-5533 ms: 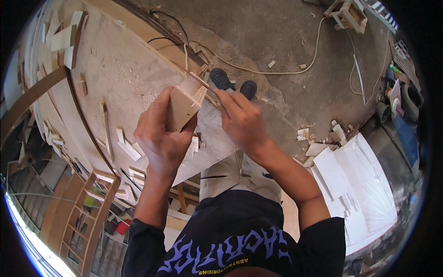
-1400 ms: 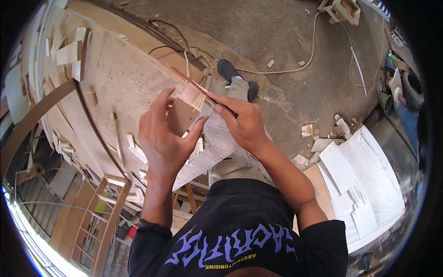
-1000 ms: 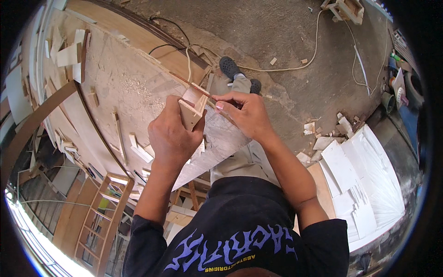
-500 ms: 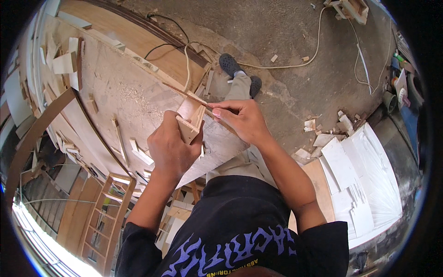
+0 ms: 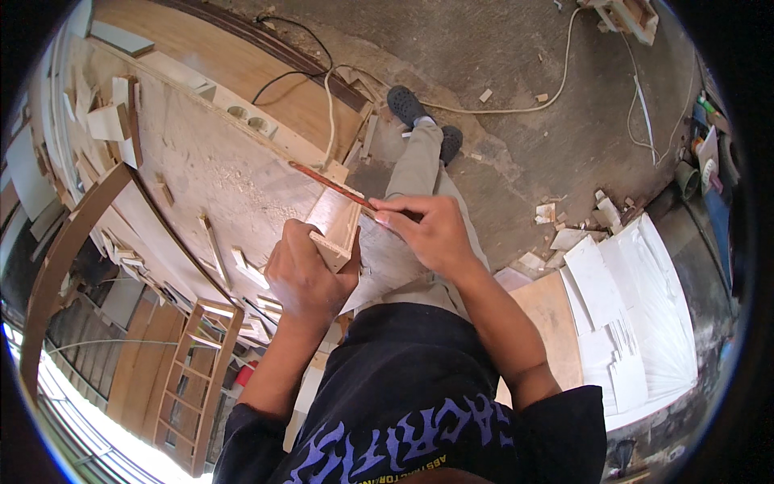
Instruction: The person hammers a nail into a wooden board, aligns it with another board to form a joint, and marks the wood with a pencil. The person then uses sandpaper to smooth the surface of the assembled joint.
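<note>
My left hand [image 5: 305, 270] is closed round the near side of a small open wooden box [image 5: 332, 252] with pale, raw-looking edges. A thin reddish-brown stick [image 5: 329, 182], perhaps a sanding stick or file, slants across the box's far edge. Its near end is pinched between the thumb and fingers of my right hand [image 5: 433, 234]; I cannot make out its exact kind. Both hands are above the corner of a worn wooden workbench [image 5: 218, 153], where sawdust [image 5: 242, 181] is scattered.
Wood offcuts [image 5: 113, 121] and a socket strip [image 5: 250, 119] with a pale cable [image 5: 500, 111] are on the left and far side. White panels [image 5: 605, 290] lie at the right by a scrap heap [image 5: 572, 234]. A wooden ladder-like frame [image 5: 189, 379] stands lower left.
The reddish-brown stick has tilted, showing more of its broad face. Both hands and the box sit slightly lower and to the right in view.
</note>
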Action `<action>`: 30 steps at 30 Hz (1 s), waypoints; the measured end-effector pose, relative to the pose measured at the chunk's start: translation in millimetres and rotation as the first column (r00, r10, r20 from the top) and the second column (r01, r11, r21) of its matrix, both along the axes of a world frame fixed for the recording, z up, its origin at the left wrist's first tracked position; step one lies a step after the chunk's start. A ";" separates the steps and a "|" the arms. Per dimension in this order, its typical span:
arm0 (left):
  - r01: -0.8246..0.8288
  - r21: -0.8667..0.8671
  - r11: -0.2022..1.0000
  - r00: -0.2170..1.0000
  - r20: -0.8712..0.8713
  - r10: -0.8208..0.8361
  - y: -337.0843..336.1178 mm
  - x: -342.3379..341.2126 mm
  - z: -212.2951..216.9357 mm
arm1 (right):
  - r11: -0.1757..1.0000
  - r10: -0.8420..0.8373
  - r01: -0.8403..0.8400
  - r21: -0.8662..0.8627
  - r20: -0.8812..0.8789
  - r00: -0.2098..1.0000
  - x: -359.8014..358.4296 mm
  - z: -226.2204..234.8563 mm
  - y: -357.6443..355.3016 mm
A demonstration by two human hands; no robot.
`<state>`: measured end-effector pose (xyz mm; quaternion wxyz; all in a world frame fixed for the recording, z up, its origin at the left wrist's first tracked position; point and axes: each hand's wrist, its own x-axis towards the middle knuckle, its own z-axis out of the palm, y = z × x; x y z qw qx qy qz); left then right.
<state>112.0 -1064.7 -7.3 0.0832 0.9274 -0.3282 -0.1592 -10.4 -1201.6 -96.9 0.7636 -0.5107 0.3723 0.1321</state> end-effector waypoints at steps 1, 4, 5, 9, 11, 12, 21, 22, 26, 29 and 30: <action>-0.004 -0.002 1.000 1.000 -0.014 0.004 0.1 0.2 0.1 | 0.999 0.032 -0.032 0.008 -0.008 0.999 5.9 -1.5 -5.4; -0.001 -0.001 1.000 0.999 -0.047 0.001 1.8 1.8 0.8 | 1.000 0.014 -0.015 0.025 0.044 0.999 2.3 -8.2 -8.1; 0.008 0.005 1.000 0.999 -0.051 -0.008 3.1 1.9 1.1 | 0.999 -0.011 0.009 0.031 0.075 0.997 0.6 -9.7 -8.0; 0.002 -0.073 0.997 0.996 -0.087 -0.008 2.3 2.9 -0.8 | 0.994 0.088 -0.087 0.061 -0.012 0.996 3.8 -2.3 -13.9; -0.002 -0.051 0.999 0.993 -0.122 -0.004 2.7 4.9 1.9 | 0.997 0.072 -0.072 0.003 -0.004 0.997 8.8 -4.3 -7.4; -0.004 -0.040 0.999 0.990 -0.139 -0.002 3.0 5.5 3.2 | 0.999 0.035 -0.035 -0.009 0.011 0.999 3.7 -6.2 -4.4; -0.005 0.017 1.000 0.989 -0.150 0.008 7.7 6.2 3.5 | 0.997 0.007 -0.004 -0.074 0.036 0.999 1.0 -3.7 -3.5; 0.005 0.011 1.000 0.989 -0.146 -0.004 8.1 6.2 3.1 | 0.999 -0.024 0.025 -0.041 0.030 0.999 -4.4 -2.2 -3.2; 0.005 0.013 1.000 0.991 -0.137 -0.003 6.0 5.8 2.8 | 0.992 0.122 -0.123 -0.033 -0.035 0.992 14.4 3.0 -16.5; 0.019 0.015 1.000 0.991 -0.135 -0.017 5.7 5.9 4.0 | 0.995 0.087 -0.087 -0.049 -0.004 0.996 2.0 -0.3 -8.6; 0.032 0.013 0.999 0.990 -0.135 -0.030 5.8 6.3 4.4 | 0.997 0.064 -0.063 -0.043 0.004 0.998 -2.4 -1.6 -7.1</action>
